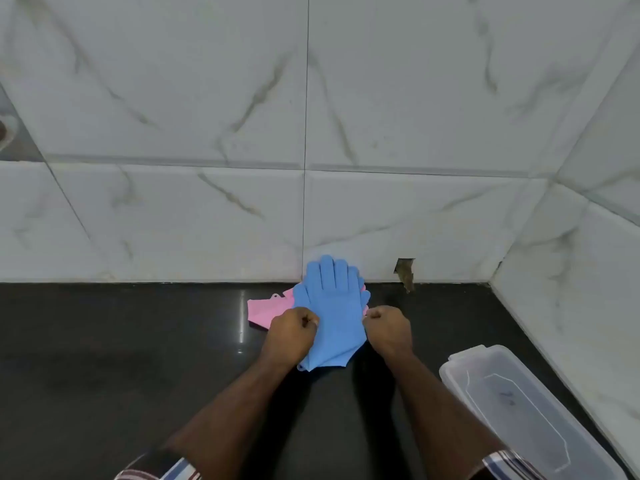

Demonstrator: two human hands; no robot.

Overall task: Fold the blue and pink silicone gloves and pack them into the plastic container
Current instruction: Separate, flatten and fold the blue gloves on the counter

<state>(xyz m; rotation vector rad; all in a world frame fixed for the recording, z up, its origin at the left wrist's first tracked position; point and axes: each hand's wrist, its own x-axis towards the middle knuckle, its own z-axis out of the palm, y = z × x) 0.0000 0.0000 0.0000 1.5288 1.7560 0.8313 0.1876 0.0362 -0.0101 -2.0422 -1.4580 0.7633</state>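
The blue silicone gloves (334, 306) lie stacked flat on the black countertop, fingers pointing at the tiled wall and resting against it. A pink glove (266, 308) sticks out from beneath them to the left, and a thin pink edge shows at their right side. My left hand (292, 332) pinches the left edge of the blue gloves near the middle. My right hand (388, 327) pinches the right edge at the same height. The clear plastic container (519, 407) stands empty at the lower right, about a hand's width from my right forearm.
The black countertop (121, 358) meets a white marble-tiled wall (207, 220) at the back and another on the right. A broken hole in the tile (404, 271) sits just right of the gloves. A round object is cut off at the far left edge.
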